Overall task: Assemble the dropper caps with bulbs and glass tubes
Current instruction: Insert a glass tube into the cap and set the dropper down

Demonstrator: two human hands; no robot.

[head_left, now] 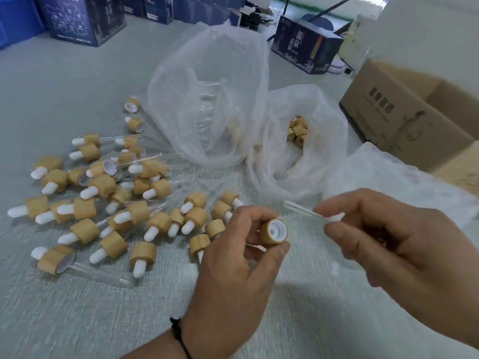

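Observation:
My left hand [233, 255] pinches a bamboo-coloured dropper cap [273, 230] between thumb and fingers, its white inner opening turned to the right. My right hand [383, 242] pinches a clear glass tube [303, 209] that points left toward the cap, its tip a short gap above and right of the opening. A pile of several assembled droppers [108, 200] with white bulbs and glass tubes lies on the grey surface to the left.
A clear plastic bag of glass tubes [207, 104] stands behind the pile. A second bag [298, 133] holds loose bamboo caps. A brown cardboard box [404, 115] sits at the right, dark blue boxes [83, 19] at the back.

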